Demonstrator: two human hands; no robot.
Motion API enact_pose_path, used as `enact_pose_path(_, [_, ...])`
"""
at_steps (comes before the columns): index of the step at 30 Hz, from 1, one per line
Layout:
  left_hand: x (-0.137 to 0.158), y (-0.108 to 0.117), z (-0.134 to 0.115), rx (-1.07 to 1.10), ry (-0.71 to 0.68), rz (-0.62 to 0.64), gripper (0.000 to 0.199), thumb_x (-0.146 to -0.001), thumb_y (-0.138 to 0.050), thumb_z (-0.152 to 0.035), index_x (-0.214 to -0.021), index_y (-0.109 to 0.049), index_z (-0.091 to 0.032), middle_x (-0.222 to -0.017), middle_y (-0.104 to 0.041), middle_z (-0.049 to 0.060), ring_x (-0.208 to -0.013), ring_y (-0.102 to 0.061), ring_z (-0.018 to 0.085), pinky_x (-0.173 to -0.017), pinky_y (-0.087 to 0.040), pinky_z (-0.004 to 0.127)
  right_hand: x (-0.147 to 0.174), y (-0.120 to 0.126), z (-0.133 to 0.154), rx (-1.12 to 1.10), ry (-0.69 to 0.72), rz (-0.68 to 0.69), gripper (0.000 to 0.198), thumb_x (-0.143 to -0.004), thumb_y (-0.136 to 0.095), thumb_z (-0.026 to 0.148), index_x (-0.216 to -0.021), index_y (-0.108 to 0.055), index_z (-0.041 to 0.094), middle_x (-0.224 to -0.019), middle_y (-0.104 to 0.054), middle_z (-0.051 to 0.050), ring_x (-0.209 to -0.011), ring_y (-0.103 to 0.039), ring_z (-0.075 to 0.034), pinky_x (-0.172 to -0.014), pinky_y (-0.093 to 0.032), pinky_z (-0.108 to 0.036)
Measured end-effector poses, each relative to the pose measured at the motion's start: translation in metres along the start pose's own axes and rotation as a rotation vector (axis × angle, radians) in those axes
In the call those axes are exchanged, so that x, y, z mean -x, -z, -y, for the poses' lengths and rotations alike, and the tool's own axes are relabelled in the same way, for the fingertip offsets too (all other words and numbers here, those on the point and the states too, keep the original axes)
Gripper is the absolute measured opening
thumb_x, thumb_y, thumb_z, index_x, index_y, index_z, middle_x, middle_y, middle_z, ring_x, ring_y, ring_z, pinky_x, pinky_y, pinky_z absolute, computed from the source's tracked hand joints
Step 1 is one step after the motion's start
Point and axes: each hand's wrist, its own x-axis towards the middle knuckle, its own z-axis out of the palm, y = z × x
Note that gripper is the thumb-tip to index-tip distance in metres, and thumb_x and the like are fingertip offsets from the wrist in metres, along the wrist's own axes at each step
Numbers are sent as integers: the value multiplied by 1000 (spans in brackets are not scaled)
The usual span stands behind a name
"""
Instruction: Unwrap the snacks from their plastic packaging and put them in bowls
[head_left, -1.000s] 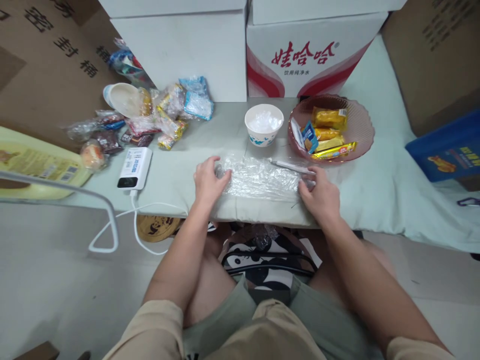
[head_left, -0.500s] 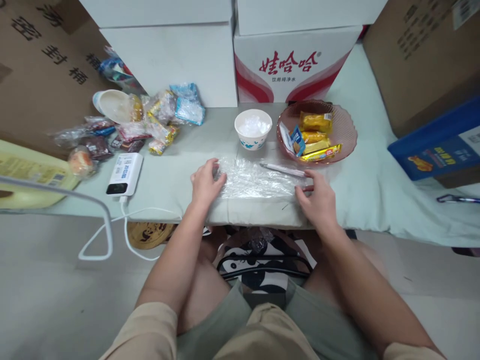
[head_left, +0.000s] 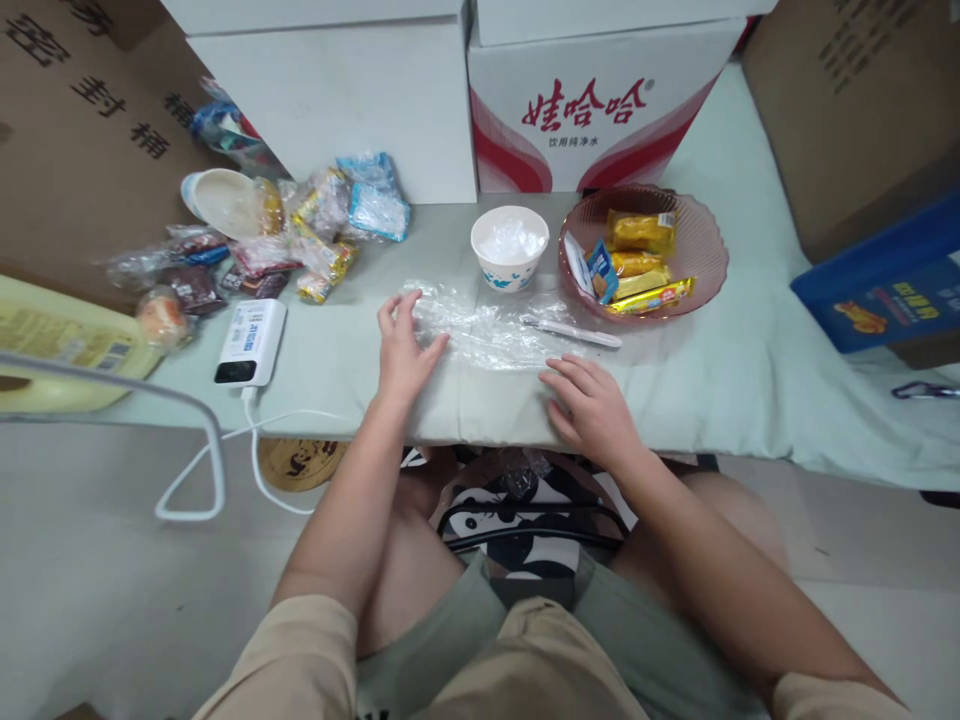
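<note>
A crinkled sheet of clear plastic wrap lies flat on the green cloth. At its left edge is my left hand, fingers apart, with the fingertips at the wrap. My right hand rests by the near right edge, fingers spread and holding nothing. On the wrap's right side lies a slim white pen-like tool with a grey tip. Just behind it stands a white paper bowl with crumpled clear plastic inside. The pink glass bowl to the right holds several yellow and blue snack packets.
At the left are a white power bank with a cable, several wrapped snacks and a yellow jug. White cartons stand along the back. A blue box sits at the right, and the table edge runs close before me.
My right hand has moved left and nearer to me, away from the tool's end. The wrap has shifted away from me slightly, and my left hand has opened a little wider.
</note>
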Motion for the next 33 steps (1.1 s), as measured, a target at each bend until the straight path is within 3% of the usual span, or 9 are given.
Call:
enact_pose_path(4, [-3, 2, 11, 65, 58, -50, 74, -72, -75, -26, -141, -47, -28, -144, -38, 14, -98, -65, 21, -84, -57, 37, -1, -5, -1, 25, -64, 55, 34, -93, -51, 23, -123, -66, 20, -135, -66, -11, -121, -60, -30, -103, -46, -47])
enact_pose_path(10, [-6, 4, 28, 84, 33, -100, 65, -70, -71, -14, -132, -55, -27, -133, -51, 10, -78, -62, 12, -82, -54, 32, -1, -2, 4, 124, -104, 55, 33, -93, -51, 26, -118, -70, 17, -115, -75, -13, -100, -68, -29, -85, -50, -41])
enact_pose_path(14, [-6, 5, 26, 175, 46, 7, 60, -71, -69, -16, -129, -56, -25, -129, -55, 9, -77, -61, 12, -73, -53, 28, 6, 17, 15, -46, -104, 192, 34, -94, -52, 33, -120, -70, 21, -77, -78, -3, -67, -70, -21, -61, -48, -31])
enact_pose_path(16, [-5, 5, 19, 227, 41, 87, 60, -70, -70, -18, -128, -56, -24, -129, -56, 9, -77, -61, 11, -70, -51, 26, 10, 32, 18, -220, -66, 239, 28, -93, -54, 32, -114, -71, 24, -72, -77, 1, -59, -68, -17, -58, -47, -27])
enact_pose_path(19, [-2, 5, 4, 319, 29, 190, 59, -69, -73, -21, -126, -57, -24, -131, -57, 9, -75, -61, 10, -65, -49, 24, 7, 47, 14, -341, -145, 84, 20, -93, -55, 30, -99, -73, 23, -84, -78, -2, -67, -71, -16, -66, -52, -27])
enact_pose_path(22, [3, 4, -15, 426, 35, 267, 56, -69, -76, -25, -122, -58, -23, -134, -57, 10, -76, -63, 9, -63, -48, 22, -9, 39, -1, -348, -220, -51, 23, -88, -61, 34, -106, -69, 22, -106, -76, -8, -96, -72, -25, -85, -56, -39])
enact_pose_path(29, [23, 3, -56, 592, -65, 496, 54, -73, -79, -29, -122, -56, -23, -127, -61, 9, -74, -66, 9, -62, -50, 20, -53, 2, -23, -571, -159, 129, 87, -74, -77, 39, -149, -37, 22, -152, -47, -18, -140, -46, -33, -114, -38, -52])
enact_pose_path(31, [28, 3, -62, 592, -99, 549, 52, -76, -78, -31, -123, -57, -24, -127, -62, 10, -76, -67, 9, -64, -51, 21, -59, -1, -20, -661, -129, 172, 100, -70, -81, 39, -153, -28, 22, -150, -49, -18, -138, -48, -32, -112, -39, -50])
enact_pose_path(33, [28, 2, -62, 584, -123, 559, 51, -77, -79, -33, -123, -58, -25, -128, -62, 10, -79, -68, 11, -69, -53, 24, -64, -4, -16, -739, -99, 219, 86, -73, -78, 37, -147, -38, 22, -128, -65, -13, -118, -62, -28, -103, -47, -46])
